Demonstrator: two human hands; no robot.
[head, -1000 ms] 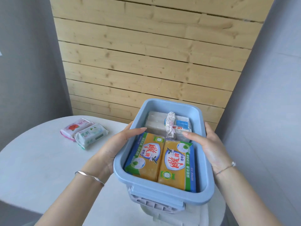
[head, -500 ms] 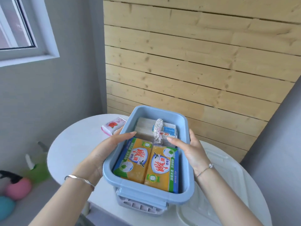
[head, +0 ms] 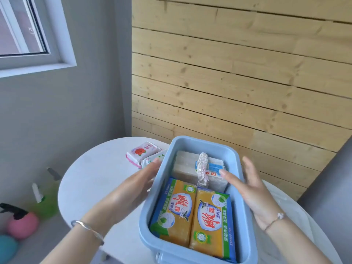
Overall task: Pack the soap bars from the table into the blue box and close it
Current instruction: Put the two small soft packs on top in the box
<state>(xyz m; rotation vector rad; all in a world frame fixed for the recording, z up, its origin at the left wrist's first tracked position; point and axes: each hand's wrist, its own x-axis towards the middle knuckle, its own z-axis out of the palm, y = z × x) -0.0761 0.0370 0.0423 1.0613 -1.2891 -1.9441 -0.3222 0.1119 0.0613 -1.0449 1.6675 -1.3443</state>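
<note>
Fingers (head: 152, 164) of the left hand (head: 131, 189) are being pressed open against the blue box (head: 245, 235), while the right hand (head: 251, 189) is being held spread, grasping nothing. Two soap bars (head: 142, 151) are being left at the tabletop's far edge, so the box could be closed without them.

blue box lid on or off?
Off. The blue box is open-topped, with two yellow soap bars and a pale soap bundle visible inside.

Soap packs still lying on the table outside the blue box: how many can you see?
2. The pink pack and a white-green pack lie side by side, left of the blue box. The left hand may hide others.
</note>
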